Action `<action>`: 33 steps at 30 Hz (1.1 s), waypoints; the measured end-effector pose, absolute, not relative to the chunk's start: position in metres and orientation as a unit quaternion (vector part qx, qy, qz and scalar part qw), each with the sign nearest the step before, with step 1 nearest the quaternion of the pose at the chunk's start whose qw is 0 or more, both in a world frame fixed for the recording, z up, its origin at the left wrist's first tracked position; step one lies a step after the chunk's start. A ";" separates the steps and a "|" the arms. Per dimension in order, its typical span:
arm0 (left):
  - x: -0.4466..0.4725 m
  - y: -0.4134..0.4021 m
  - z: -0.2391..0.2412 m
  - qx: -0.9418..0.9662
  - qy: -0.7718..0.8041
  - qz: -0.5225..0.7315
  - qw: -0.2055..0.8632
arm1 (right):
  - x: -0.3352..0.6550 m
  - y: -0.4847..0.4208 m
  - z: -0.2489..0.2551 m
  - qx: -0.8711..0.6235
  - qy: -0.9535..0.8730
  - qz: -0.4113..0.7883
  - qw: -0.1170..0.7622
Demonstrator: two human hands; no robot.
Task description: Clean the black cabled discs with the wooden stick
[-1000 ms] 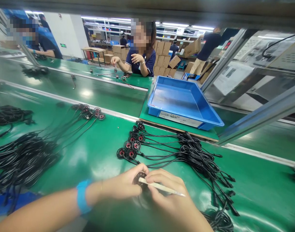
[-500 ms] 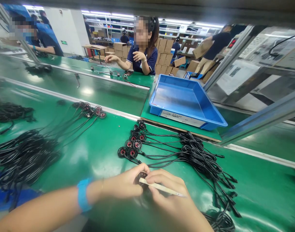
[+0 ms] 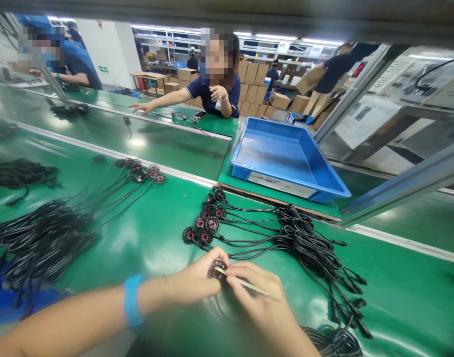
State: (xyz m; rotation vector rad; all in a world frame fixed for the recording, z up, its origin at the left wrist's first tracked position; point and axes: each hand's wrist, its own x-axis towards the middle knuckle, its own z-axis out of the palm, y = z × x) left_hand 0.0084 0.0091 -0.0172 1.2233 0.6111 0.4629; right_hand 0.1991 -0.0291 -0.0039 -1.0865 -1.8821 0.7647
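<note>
My left hand (image 3: 191, 282) pinches a small round black part with a red centre (image 3: 216, 270) just above the green belt (image 3: 148, 243). My right hand (image 3: 258, 302) grips a thin pale stick (image 3: 245, 283), whose tip rests on that part. The left wrist wears a blue band (image 3: 132, 301). Just beyond my hands lies a cluster of several like round parts (image 3: 203, 225), their black cables (image 3: 304, 243) trailing right into a bundle.
A blue tray (image 3: 286, 161) stands behind the cables on a raised green board. More cable bundles (image 3: 40, 243) and round parts (image 3: 145, 171) lie at the left. A seated person (image 3: 212, 89) across the far belt stretches an arm over it. Metal frame bars rise at the right.
My hands have stayed together on the round part, and the stick has tilted a little. The person across the belt has stretched an arm further out to the left.
</note>
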 end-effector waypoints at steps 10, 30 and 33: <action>0.008 0.009 -0.013 0.550 0.279 0.231 0.753 | 0.202 -0.036 -0.002 -0.465 -0.725 0.256 0.439; 0.010 0.006 -0.020 0.595 0.271 0.246 0.715 | 0.198 -0.037 -0.005 -0.422 -0.773 0.254 0.399; 0.011 0.005 -0.019 0.605 0.281 0.255 0.700 | 0.195 -0.038 -0.008 -0.419 -0.782 0.243 0.393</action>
